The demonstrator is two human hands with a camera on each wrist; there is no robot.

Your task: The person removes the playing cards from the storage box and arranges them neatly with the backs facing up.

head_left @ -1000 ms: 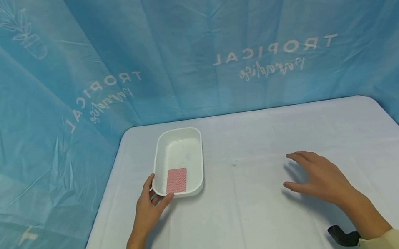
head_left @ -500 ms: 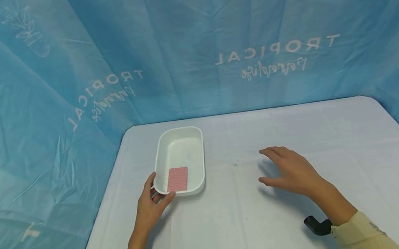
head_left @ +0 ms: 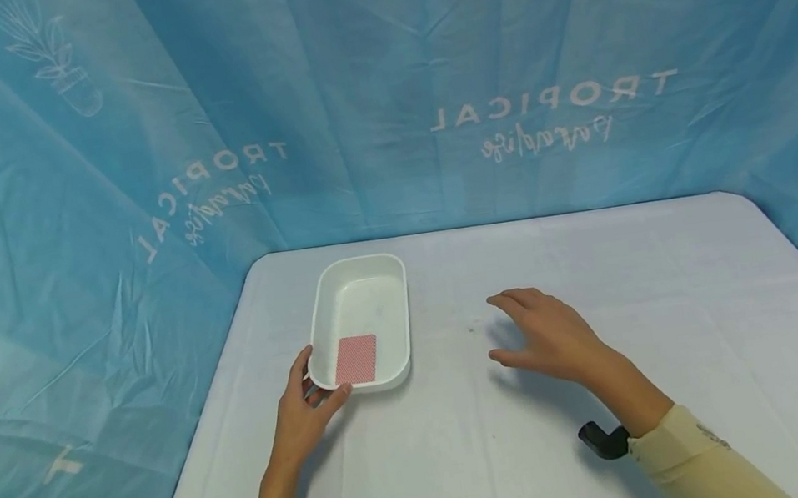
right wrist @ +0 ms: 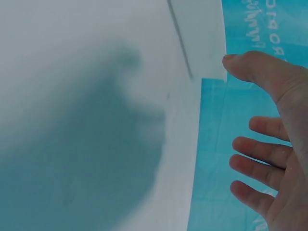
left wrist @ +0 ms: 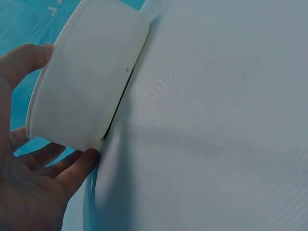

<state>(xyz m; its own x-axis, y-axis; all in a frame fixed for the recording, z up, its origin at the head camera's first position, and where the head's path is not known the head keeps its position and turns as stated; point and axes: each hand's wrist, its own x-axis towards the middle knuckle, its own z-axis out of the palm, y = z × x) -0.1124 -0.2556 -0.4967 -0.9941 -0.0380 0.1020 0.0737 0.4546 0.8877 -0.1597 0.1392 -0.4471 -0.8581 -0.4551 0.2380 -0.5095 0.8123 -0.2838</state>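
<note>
A white rectangular tray (head_left: 368,303) with rounded corners stands on the left part of the table. Inside it, at the near end, a playing card (head_left: 356,360) lies with its red-and-white patterned back up. My left hand (head_left: 300,418) holds the tray's near left corner, thumb at the rim; the left wrist view shows the fingers around the tray's wall (left wrist: 91,72). To the right of the tray, over the table, my right hand (head_left: 550,334) hovers with nothing in it, fingers spread and thumb apart. In the right wrist view the tray's side (right wrist: 204,43) shows beyond that thumb.
A white cloth (head_left: 597,256) covers the table. Blue curtains (head_left: 382,117) with white print hang right behind the table and along its sides. A black wrist mount (head_left: 606,440) sits at each sleeve.
My right hand has moved left across the table toward the tray, its fingers still spread. The left hand stays at the tray's corner, and tray and card keep their places.
</note>
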